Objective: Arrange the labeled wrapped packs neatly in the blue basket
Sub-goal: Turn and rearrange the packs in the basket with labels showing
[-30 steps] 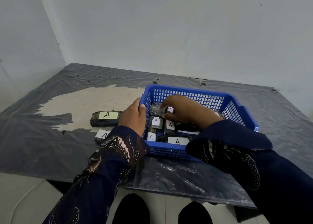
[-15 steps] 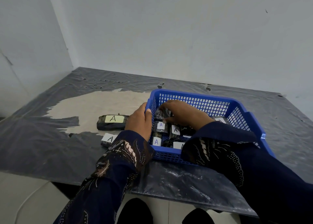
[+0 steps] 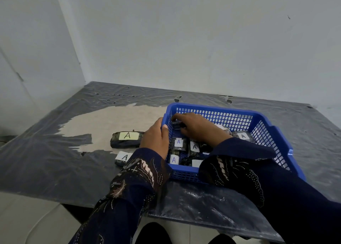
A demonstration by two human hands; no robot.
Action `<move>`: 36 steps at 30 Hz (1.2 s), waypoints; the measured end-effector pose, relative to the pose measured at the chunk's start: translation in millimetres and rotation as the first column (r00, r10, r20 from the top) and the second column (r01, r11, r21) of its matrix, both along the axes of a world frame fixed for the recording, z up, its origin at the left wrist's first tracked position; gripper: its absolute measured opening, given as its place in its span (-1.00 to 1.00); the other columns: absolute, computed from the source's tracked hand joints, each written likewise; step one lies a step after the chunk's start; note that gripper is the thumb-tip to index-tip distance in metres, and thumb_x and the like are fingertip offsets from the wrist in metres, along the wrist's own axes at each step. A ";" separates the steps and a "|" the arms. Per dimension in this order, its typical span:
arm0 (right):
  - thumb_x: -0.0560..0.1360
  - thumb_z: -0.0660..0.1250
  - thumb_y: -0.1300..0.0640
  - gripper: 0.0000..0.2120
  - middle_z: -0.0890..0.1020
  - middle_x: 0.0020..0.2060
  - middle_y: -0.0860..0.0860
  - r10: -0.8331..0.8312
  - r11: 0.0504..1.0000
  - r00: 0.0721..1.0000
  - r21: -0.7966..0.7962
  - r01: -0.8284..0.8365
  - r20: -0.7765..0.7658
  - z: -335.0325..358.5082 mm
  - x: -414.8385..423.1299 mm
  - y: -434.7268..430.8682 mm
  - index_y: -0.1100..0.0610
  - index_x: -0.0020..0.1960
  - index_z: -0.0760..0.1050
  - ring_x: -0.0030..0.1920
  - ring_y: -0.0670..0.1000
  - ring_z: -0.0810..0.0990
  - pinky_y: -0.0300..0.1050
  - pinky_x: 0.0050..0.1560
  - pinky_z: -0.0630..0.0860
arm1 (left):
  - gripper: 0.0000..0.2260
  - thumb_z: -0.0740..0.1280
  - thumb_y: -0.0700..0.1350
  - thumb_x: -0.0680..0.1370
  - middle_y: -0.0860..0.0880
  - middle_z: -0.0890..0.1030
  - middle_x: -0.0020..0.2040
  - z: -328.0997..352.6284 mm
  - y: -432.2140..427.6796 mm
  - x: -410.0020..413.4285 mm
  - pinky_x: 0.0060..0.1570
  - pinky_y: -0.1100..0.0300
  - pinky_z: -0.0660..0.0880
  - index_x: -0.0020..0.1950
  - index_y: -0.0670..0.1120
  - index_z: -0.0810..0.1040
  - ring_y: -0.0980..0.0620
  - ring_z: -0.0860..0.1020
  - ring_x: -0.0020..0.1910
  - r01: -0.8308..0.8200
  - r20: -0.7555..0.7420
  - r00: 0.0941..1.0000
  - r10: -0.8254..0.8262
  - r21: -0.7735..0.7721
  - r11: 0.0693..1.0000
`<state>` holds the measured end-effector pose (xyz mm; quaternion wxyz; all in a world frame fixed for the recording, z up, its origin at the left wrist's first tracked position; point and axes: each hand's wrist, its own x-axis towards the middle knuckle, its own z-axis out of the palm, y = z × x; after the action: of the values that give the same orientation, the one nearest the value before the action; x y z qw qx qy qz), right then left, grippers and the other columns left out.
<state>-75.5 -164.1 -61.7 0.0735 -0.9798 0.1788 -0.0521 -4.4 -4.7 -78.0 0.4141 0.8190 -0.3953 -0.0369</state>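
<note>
The blue basket [image 3: 273, 138] stands on the table, right of centre. Inside it lie several dark wrapped packs with white "A" labels, such as the pack [image 3: 178, 144] near the left wall. My left hand [image 3: 155, 138] grips the basket's left rim, thumb over the edge. My right hand [image 3: 195, 127] reaches into the far left corner, fingers closed on a dark wrapped pack [image 3: 178, 125] that they mostly hide. Outside the basket, left of it, lie a dark pack with a yellow label [image 3: 127, 139] and a smaller pack with a white label [image 3: 122, 158].
Grey plastic sheeting [image 3: 55, 160] covers the table, torn open over a bare beige patch [image 3: 110, 120] left of the basket. White walls close off the back and left sides. The table's near edge [image 3: 73, 203] runs below my arms.
My right hand has moved from the middle packs toward the far left corner of the basket. My left hand stays on the rim. My head has tilted up.
</note>
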 end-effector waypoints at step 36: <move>0.58 0.35 -0.07 -0.51 0.73 0.07 -0.06 -0.393 0.663 0.777 0.737 -0.132 0.492 28.0 -105.7 33.6 -0.05 0.47 0.36 0.02 -0.12 0.70 -0.07 0.07 0.63 | -0.74 0.43 0.08 0.46 0.18 0.65 -0.06 93.5 -25.9 15.9 0.08 0.27 0.48 0.12 0.04 0.66 0.31 0.58 -0.06 0.457 -0.046 0.889 -0.456 0.018 0.889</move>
<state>-181.2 -130.5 -33.7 0.5121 -0.7744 0.2244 -0.2961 11.5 -30.6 15.5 0.3903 0.7081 -0.5677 -0.1551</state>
